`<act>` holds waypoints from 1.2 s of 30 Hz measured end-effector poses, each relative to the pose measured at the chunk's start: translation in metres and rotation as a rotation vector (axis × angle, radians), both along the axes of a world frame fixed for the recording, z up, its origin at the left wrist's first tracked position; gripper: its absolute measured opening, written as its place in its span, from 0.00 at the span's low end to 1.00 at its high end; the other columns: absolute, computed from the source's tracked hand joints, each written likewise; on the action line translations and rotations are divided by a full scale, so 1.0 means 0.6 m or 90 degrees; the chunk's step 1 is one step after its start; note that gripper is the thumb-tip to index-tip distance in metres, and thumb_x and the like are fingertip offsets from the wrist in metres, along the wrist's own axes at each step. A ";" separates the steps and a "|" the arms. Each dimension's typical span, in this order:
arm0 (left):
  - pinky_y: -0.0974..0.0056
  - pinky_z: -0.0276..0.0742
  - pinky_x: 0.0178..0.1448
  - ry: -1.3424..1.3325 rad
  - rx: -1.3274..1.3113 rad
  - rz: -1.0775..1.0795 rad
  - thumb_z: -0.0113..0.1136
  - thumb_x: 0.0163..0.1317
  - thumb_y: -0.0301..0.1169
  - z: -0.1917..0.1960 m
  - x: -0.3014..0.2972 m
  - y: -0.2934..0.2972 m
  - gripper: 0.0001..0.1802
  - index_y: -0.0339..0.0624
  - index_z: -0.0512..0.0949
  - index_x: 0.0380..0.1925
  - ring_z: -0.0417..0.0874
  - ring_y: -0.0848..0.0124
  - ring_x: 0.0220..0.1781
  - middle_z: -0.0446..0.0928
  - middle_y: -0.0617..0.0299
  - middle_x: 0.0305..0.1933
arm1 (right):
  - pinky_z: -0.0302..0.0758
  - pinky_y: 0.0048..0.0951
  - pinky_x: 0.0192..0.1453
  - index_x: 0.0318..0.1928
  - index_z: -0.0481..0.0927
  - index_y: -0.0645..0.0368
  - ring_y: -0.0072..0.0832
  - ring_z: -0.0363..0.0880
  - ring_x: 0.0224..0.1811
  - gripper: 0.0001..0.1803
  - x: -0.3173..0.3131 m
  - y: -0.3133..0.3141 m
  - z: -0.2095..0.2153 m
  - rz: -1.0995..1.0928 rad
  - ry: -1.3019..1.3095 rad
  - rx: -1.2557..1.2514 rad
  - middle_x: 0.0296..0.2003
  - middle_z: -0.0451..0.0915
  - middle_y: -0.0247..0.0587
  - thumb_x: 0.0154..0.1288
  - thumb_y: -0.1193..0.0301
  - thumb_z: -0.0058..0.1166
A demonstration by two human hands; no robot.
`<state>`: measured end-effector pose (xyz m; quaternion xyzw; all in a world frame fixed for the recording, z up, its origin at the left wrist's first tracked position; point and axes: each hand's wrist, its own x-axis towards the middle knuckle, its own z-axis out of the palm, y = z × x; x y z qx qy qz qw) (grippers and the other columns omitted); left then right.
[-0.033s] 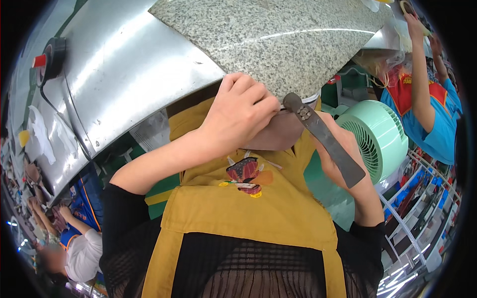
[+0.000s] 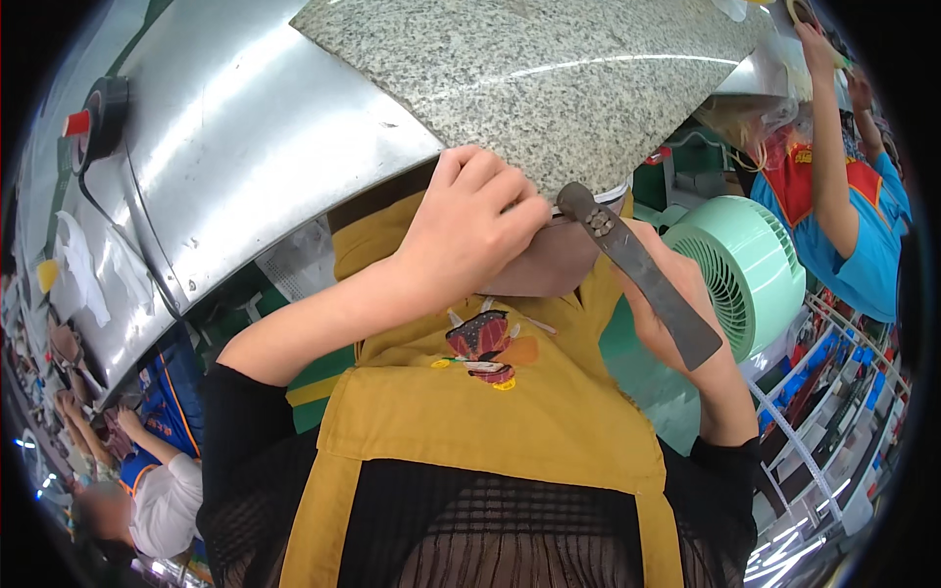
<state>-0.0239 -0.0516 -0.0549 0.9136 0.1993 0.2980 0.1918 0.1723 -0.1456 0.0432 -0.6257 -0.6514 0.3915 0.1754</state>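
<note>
Nothing differs between the two views. The left hand [image 2: 470, 230] is curled, pinching the top of a flat metal tool [image 2: 642, 269]; the right hand [image 2: 676, 304] clasps its shaft beside the granite counter [image 2: 549, 78].

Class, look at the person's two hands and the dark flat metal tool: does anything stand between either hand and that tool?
Nothing visible does. The right hand already grips the dark flat metal tool along its length, and the left hand pinches at its riveted upper end, by the granite slab edge. The green fan lies behind, not between.
</note>
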 end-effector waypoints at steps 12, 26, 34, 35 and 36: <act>0.57 0.69 0.50 -0.005 0.097 -0.035 0.57 0.40 0.29 0.010 -0.001 -0.004 0.15 0.42 0.75 0.33 0.72 0.65 0.40 0.71 0.65 0.35 | 0.69 0.27 0.33 0.53 0.70 0.63 0.32 0.70 0.28 0.17 -0.005 0.008 0.012 0.011 0.015 -0.001 0.29 0.72 0.40 0.64 0.77 0.45; 0.61 0.72 0.48 -0.024 -0.025 -0.068 0.62 0.47 0.25 -0.015 -0.071 0.013 0.14 0.42 0.78 0.37 0.76 0.65 0.48 0.77 0.66 0.43 | 0.70 0.34 0.34 0.52 0.69 0.65 0.54 0.73 0.31 0.16 -0.017 -0.005 -0.001 -0.001 0.022 0.052 0.31 0.74 0.55 0.63 0.80 0.45; 0.63 0.66 0.51 0.140 -0.046 -0.061 0.62 0.54 0.30 -0.008 -0.075 0.013 0.12 0.45 0.78 0.40 0.71 0.67 0.41 0.75 0.68 0.37 | 0.67 0.32 0.30 0.52 0.69 0.64 0.44 0.70 0.24 0.14 -0.026 -0.014 -0.007 -0.043 0.002 0.042 0.26 0.71 0.51 0.65 0.78 0.44; 0.63 0.66 0.51 0.159 -0.068 -0.072 0.62 0.55 0.30 -0.005 -0.075 0.017 0.12 0.45 0.79 0.41 0.70 0.66 0.40 0.75 0.68 0.35 | 0.67 0.32 0.30 0.52 0.70 0.64 0.44 0.71 0.24 0.14 -0.028 -0.015 -0.006 -0.044 -0.003 0.044 0.26 0.71 0.51 0.65 0.79 0.44; 0.63 0.66 0.50 0.154 -0.114 -0.100 0.62 0.57 0.32 -0.005 -0.078 0.021 0.11 0.45 0.79 0.40 0.70 0.65 0.39 0.73 0.67 0.32 | 0.67 0.32 0.30 0.52 0.70 0.64 0.45 0.72 0.25 0.14 -0.028 -0.018 -0.007 -0.044 -0.011 0.045 0.26 0.71 0.52 0.65 0.79 0.44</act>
